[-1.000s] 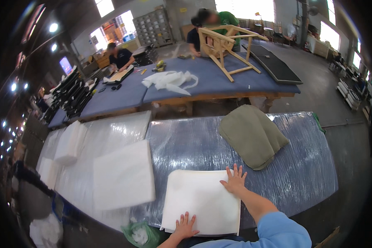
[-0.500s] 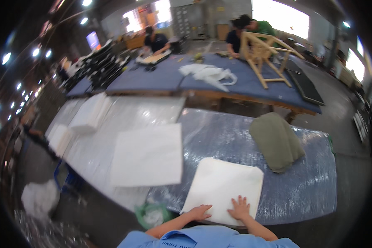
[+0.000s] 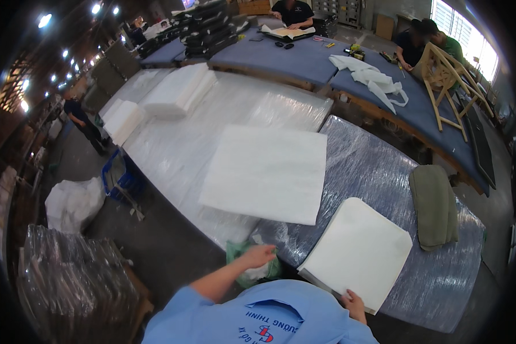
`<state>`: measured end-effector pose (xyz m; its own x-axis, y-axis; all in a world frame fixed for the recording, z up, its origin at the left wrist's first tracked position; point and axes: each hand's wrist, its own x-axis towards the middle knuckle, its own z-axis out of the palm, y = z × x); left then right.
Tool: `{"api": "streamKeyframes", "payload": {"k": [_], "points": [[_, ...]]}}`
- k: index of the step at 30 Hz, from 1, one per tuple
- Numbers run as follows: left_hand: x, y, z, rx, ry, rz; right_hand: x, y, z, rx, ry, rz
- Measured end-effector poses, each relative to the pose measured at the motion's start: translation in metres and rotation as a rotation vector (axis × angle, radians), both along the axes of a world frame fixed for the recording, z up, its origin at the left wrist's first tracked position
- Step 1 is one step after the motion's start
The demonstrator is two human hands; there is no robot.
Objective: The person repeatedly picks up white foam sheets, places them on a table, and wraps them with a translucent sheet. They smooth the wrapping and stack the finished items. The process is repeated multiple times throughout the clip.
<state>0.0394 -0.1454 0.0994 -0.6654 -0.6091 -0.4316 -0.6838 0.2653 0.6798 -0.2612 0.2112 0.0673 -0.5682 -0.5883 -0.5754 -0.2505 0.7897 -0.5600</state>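
Note:
A cream-white cushion-shaped pad (image 3: 364, 246) with cut corners lies on the plastic-wrapped stack in front of me. My right hand (image 3: 355, 304) is at its near edge, fingers bent and closed on the rim. My left hand (image 3: 259, 256) is off the pad, over a green plastic bag (image 3: 238, 252) with white stuff inside; its fingers are blurred, and whether they hold anything does not show. A larger square white sheet of wadding (image 3: 266, 172) lies flat beyond the pad. To the right rests a folded olive-green cloth (image 3: 433, 206).
Stacks of white sheets (image 3: 178, 92) stand at the far left of the wrapped surface (image 3: 241, 106). Behind runs a blue-topped table (image 3: 281, 57) with a wooden chair frame (image 3: 447, 89) and people at work. On the left floor are a blue basket (image 3: 120, 172) and a white sack (image 3: 74, 203).
My left hand has left the pad and moved left over the green bag. My right hand has gone from lying spread on the pad to its near edge. The view has turned left.

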Motion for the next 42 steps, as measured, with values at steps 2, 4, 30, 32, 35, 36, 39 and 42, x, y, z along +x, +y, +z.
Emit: {"api": "streamKeyframes", "payload": {"k": [2, 4, 30, 32, 35, 36, 39, 42], "points": [[-0.007, -0.016, 0.000, -0.080, 0.042, 0.102, 0.021, 0.002, 0.002, -0.055, -0.122, 0.027], [-0.025, -0.028, 0.001, -0.121, 0.107, 0.161, 0.033, 0.006, -0.001, -0.094, -0.112, 0.113], [-0.128, -0.202, 0.008, 0.711, 0.527, 0.532, 0.113, 0.123, -0.035, 0.108, -0.313, -0.805], [-0.129, -0.207, 0.009, 0.767, 0.553, 0.587, 0.103, 0.109, -0.037, 0.029, -0.292, -0.762], [-0.128, -0.208, 0.008, 0.772, 0.531, 0.548, 0.068, 0.071, -0.024, -0.063, -0.255, -0.734], [-0.126, -0.206, 0.008, 0.759, 0.512, 0.521, 0.058, 0.056, -0.017, -0.111, -0.248, -0.799], [-0.132, -0.191, 0.004, 0.770, 0.545, 0.475, 0.021, 0.026, -0.004, -0.210, -0.083, -0.656], [-0.135, -0.183, -0.002, 0.653, 0.467, 0.449, -0.012, -0.018, 0.006, -0.338, 0.052, -0.441]]}}
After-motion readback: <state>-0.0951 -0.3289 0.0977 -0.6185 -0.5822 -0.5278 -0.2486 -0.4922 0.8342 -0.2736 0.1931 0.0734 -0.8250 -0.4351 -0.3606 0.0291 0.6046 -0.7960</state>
